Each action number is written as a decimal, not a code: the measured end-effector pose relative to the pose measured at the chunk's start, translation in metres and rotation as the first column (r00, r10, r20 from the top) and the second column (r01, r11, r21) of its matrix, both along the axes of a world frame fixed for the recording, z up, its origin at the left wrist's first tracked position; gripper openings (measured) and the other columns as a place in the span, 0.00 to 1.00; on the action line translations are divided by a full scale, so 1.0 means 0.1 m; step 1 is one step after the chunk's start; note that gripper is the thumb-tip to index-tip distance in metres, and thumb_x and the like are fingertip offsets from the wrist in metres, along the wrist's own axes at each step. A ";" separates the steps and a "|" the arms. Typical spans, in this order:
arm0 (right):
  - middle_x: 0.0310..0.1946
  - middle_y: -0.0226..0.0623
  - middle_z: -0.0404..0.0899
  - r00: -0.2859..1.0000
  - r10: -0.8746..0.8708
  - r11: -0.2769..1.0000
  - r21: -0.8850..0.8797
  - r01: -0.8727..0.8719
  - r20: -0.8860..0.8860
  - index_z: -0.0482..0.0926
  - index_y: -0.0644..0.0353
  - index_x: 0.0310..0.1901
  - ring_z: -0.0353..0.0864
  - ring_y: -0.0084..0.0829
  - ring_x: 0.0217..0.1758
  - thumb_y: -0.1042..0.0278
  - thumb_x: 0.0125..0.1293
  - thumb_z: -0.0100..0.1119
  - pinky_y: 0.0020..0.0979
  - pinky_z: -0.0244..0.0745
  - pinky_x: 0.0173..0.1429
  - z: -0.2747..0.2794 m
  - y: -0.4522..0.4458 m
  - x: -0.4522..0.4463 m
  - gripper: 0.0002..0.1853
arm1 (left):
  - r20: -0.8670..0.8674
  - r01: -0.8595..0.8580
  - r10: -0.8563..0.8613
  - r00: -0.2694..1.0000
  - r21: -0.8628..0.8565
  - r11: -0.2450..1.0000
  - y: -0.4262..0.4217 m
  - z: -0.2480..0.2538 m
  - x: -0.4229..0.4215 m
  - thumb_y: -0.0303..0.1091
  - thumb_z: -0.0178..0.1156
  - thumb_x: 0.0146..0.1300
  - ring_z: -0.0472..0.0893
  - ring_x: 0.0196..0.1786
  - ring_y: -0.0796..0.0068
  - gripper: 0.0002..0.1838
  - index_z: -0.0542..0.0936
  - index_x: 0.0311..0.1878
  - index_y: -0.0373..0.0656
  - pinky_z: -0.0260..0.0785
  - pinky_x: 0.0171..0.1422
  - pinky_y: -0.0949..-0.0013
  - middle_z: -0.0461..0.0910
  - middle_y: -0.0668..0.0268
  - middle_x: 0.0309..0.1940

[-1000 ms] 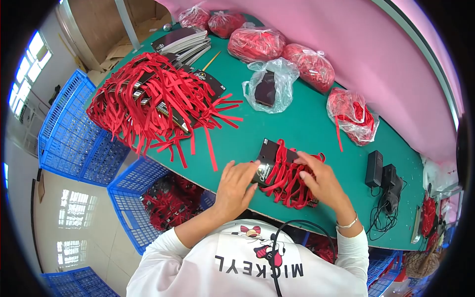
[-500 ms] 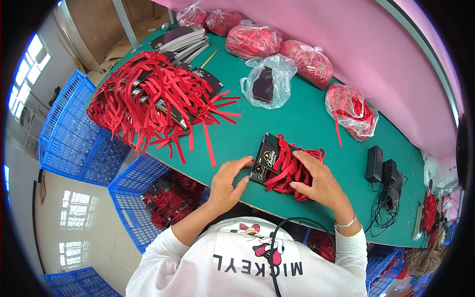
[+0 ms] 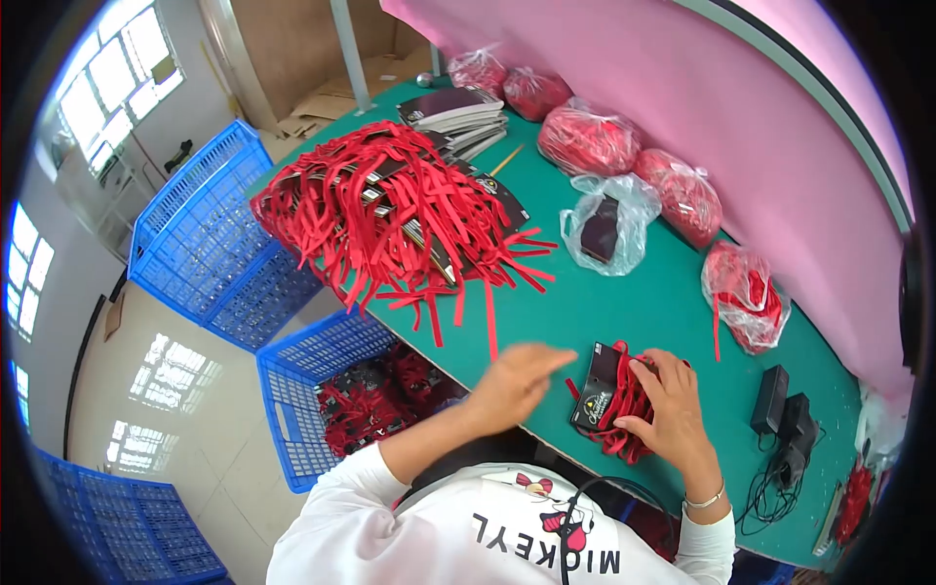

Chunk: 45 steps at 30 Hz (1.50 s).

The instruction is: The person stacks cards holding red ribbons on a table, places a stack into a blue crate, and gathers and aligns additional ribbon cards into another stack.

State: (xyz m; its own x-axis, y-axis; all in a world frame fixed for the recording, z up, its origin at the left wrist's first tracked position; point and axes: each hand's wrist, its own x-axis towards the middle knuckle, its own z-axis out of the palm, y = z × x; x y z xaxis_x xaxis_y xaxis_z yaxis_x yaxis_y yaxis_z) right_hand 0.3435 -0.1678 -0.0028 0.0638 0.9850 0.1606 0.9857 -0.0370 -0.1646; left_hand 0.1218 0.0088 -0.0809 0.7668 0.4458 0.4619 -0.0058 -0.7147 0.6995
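A stack of black printed cards (image 3: 596, 398) with red ribbons (image 3: 624, 414) looped over it lies near the table's front edge. My right hand (image 3: 673, 414) is on its right side, thumb and fingers curved round the ribboned part. To the left of the stack, not touching it, my left hand (image 3: 512, 390) is raised and blurred by motion, so its fingers are hard to make out. A large heap of red ribbons with black cards (image 3: 409, 219) covers the left part of the green table.
Plastic bags of red material (image 3: 590, 138) line the pink back sheet. Behind the heap are stacked cards (image 3: 453, 109); a clear bag (image 3: 614, 226) holds something dark. Black adapters (image 3: 770, 400) with cables sit right. Blue crates (image 3: 278, 414) stand beside the table.
The camera view has turned left, shifting the scene rightward. My left hand has come away from the cards toward the left. My right hand has stayed at the ribboned stack.
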 end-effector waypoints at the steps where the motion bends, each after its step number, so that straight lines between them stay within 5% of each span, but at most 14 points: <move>1: 0.68 0.52 0.65 1.000 0.014 1.000 0.012 -0.014 -0.013 0.73 0.61 0.66 0.67 0.54 0.68 0.49 0.50 0.77 0.51 0.62 0.70 0.00 0.03 -0.03 0.43 | 0.104 -0.137 0.122 0.987 0.152 0.979 0.21 0.04 -0.06 0.21 0.59 0.59 0.78 0.62 0.54 0.27 0.79 0.64 0.48 0.64 0.72 0.48 0.82 0.58 0.55; 3: 0.69 0.52 0.65 0.995 0.044 0.999 0.013 -0.043 -0.093 0.73 0.61 0.66 0.66 0.54 0.69 0.51 0.51 0.77 0.51 0.62 0.70 -0.05 0.08 -0.02 0.42 | 0.292 -0.479 0.386 0.875 0.404 0.779 0.92 0.38 -0.25 0.21 0.60 0.57 0.78 0.61 0.51 0.20 0.83 0.54 0.44 0.67 0.69 0.49 0.83 0.57 0.53; 4: 0.69 0.52 0.65 0.989 0.058 0.998 0.013 -0.056 -0.133 0.73 0.62 0.65 0.66 0.54 0.69 0.52 0.51 0.77 0.51 0.62 0.70 -0.09 0.09 -0.01 0.42 | 0.381 -0.617 0.492 0.783 0.370 0.695 1.24 0.65 -0.40 0.22 0.62 0.55 0.77 0.62 0.49 0.20 0.83 0.53 0.43 0.65 0.71 0.49 0.83 0.57 0.52; 7: 0.68 0.53 0.66 0.984 0.028 1.000 0.003 -0.028 -0.175 0.72 0.62 0.66 0.67 0.54 0.70 0.54 0.54 0.76 0.49 0.62 0.71 -0.15 0.10 0.03 0.40 | 0.246 -0.746 0.780 0.575 0.549 0.377 2.28 0.94 -0.82 0.41 0.79 0.46 0.65 0.73 0.44 0.46 0.71 0.70 0.47 0.61 0.74 0.49 0.65 0.48 0.70; 11: 0.68 0.53 0.67 0.969 0.006 1.000 -0.021 -0.012 -0.247 0.71 0.64 0.67 0.67 0.53 0.69 0.55 0.57 0.74 0.49 0.62 0.72 -0.24 0.11 0.05 0.39 | -0.391 -0.432 0.734 0.555 0.619 0.656 2.76 0.85 -0.93 0.50 0.74 0.54 0.60 0.77 0.42 0.46 0.66 0.76 0.55 0.58 0.77 0.46 0.55 0.44 0.78; 14: 0.68 0.52 0.67 0.969 0.011 0.999 -0.037 -0.021 -0.249 0.71 0.64 0.68 0.67 0.52 0.69 0.55 0.58 0.73 0.49 0.62 0.72 -0.27 0.12 0.09 0.39 | -0.321 -0.309 0.598 0.734 0.626 0.716 2.84 0.79 -1.02 0.43 0.72 0.55 0.63 0.75 0.39 0.42 0.68 0.74 0.53 0.62 0.75 0.44 0.58 0.41 0.76; 18: 0.67 0.52 0.68 0.967 0.014 0.998 -0.058 -0.030 -0.256 0.70 0.64 0.68 0.68 0.51 0.69 0.54 0.59 0.72 0.49 0.62 0.72 -0.24 0.15 0.09 0.39 | -0.320 -0.261 0.612 0.723 0.693 0.672 2.73 0.75 -1.12 0.30 0.65 0.56 0.64 0.75 0.40 0.37 0.70 0.73 0.49 0.64 0.76 0.49 0.59 0.40 0.75; 22: 0.67 0.52 0.68 0.970 0.014 0.997 -0.071 -0.032 -0.242 0.70 0.64 0.68 0.68 0.51 0.69 0.54 0.59 0.72 0.49 0.62 0.72 -0.26 0.15 0.11 0.39 | -0.192 -0.253 0.687 0.701 0.834 0.491 2.85 0.64 -1.15 0.22 0.57 0.59 0.70 0.72 0.45 0.34 0.71 0.72 0.46 0.70 0.71 0.53 0.67 0.46 0.72; 29: 0.67 0.52 0.69 0.962 0.026 0.994 -0.093 -0.053 -0.273 0.70 0.64 0.68 0.68 0.52 0.70 0.56 0.60 0.72 0.48 0.63 0.73 -0.17 0.12 0.18 0.37 | 0.183 -0.397 0.530 0.828 0.859 0.324 2.11 0.81 -1.04 0.24 0.56 0.63 0.77 0.66 0.45 0.22 0.78 0.62 0.36 0.73 0.68 0.52 0.77 0.48 0.63; 33: 0.68 0.52 0.70 0.917 -0.019 0.996 0.073 0.053 -0.397 0.69 0.65 0.69 0.69 0.51 0.71 0.59 0.63 0.69 0.47 0.64 0.74 -0.14 0.38 0.24 0.36 | 0.246 -0.390 0.412 0.877 0.866 0.313 1.33 0.72 -0.86 0.27 0.57 0.64 0.77 0.67 0.46 0.18 0.82 0.58 0.38 0.70 0.69 0.50 0.79 0.50 0.62; 36: 0.69 0.51 0.70 0.307 0.008 0.970 0.082 0.230 -0.952 0.66 0.69 0.70 0.73 0.41 0.69 0.57 0.69 0.66 0.41 0.69 0.71 -0.30 0.84 0.33 0.35 | 0.188 -0.300 0.290 0.938 0.858 0.417 1.03 0.46 -0.73 0.29 0.57 0.67 0.76 0.69 0.49 0.17 0.83 0.58 0.42 0.68 0.72 0.49 0.79 0.55 0.63; 40: 0.65 0.52 0.74 -0.291 -0.009 0.997 -0.031 0.069 -0.957 0.59 0.72 0.73 0.77 0.38 0.65 0.56 0.73 0.63 0.38 0.73 0.67 -0.46 1.46 0.59 0.38 | 0.033 -0.098 0.141 0.989 0.868 0.486 0.93 0.22 -0.62 0.29 0.59 0.65 0.75 0.70 0.55 0.18 0.83 0.58 0.45 0.66 0.74 0.50 0.78 0.58 0.64; 43: 0.60 0.42 0.80 0.033 -0.251 0.966 -0.249 0.075 -0.967 0.66 0.67 0.71 0.81 0.33 0.59 0.60 0.70 0.67 0.36 0.73 0.65 -0.49 1.71 0.52 0.34 | -0.007 -0.095 0.188 0.982 0.845 0.526 0.99 0.22 -0.66 0.30 0.59 0.62 0.74 0.71 0.56 0.19 0.85 0.57 0.51 0.61 0.77 0.50 0.78 0.61 0.66; 45: 0.55 0.36 0.83 -0.018 -0.225 0.974 -0.224 -0.028 -0.974 0.72 0.64 0.66 0.82 0.28 0.55 0.62 0.67 0.69 0.34 0.73 0.64 -0.48 1.82 0.44 0.29 | -0.013 -0.125 0.247 0.969 0.835 0.535 0.96 0.19 -0.71 0.30 0.58 0.62 0.71 0.74 0.57 0.20 0.85 0.57 0.54 0.57 0.79 0.46 0.76 0.62 0.67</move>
State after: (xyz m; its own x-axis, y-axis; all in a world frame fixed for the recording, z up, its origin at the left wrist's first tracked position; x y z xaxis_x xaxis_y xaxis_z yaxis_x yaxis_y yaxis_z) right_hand 0.3873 0.0144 -0.0506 0.1321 0.9489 -0.2866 -0.1812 -0.2611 -0.9481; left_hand 0.0511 0.1051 -0.0615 0.7858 0.0550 0.6160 0.2329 -0.9490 -0.2124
